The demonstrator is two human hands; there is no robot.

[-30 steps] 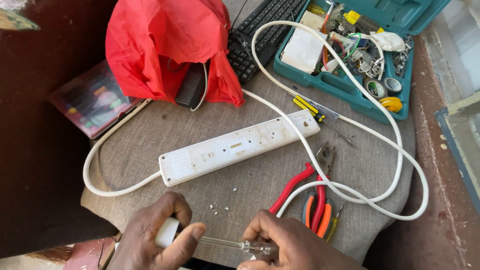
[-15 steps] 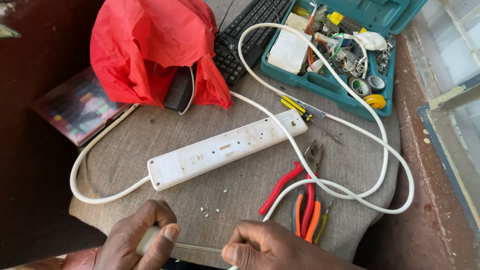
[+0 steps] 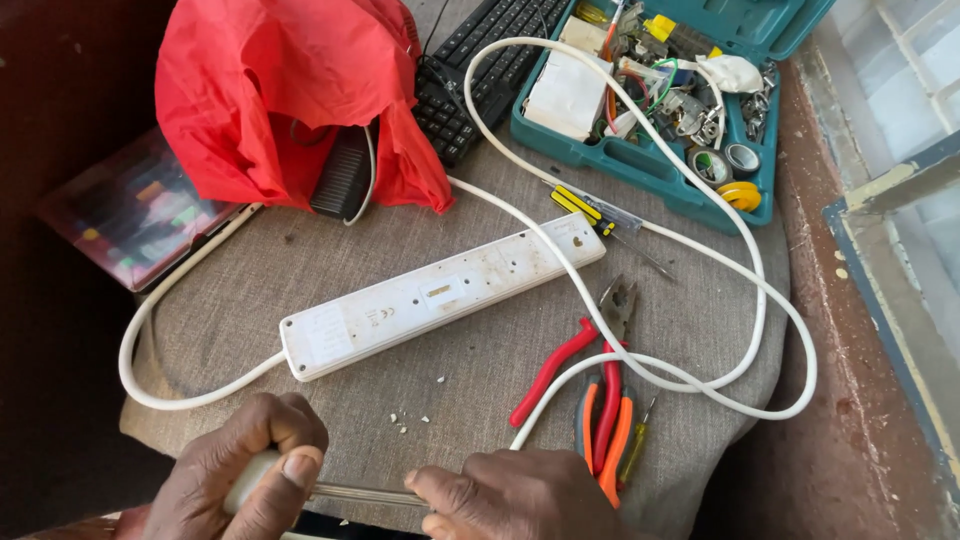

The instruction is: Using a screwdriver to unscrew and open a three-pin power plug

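Grey cloth-covered tabletop by a window ledge, cluttered. At the bottom edge we see the left hand clenched around the pale handle of a screwdriver, and the right hand pinching the far end of its shaft; what sits under that hand we cannot tell. Screwdriver lies near-horizontal, long axis left to right, handle left, tip pointing right. We judge it light, rigid, metal shaft thin and a bit slick, so best held at the fat handle. Just beyond lies a white power strip, long axis slanting up to the right, its white cable looping wide toward the right. Red-handled pliers and orange-handled cutters lie beside the right hand. Farther back: yellow-black screwdriver, teal toolbox, black keyboard, red plastic bag.
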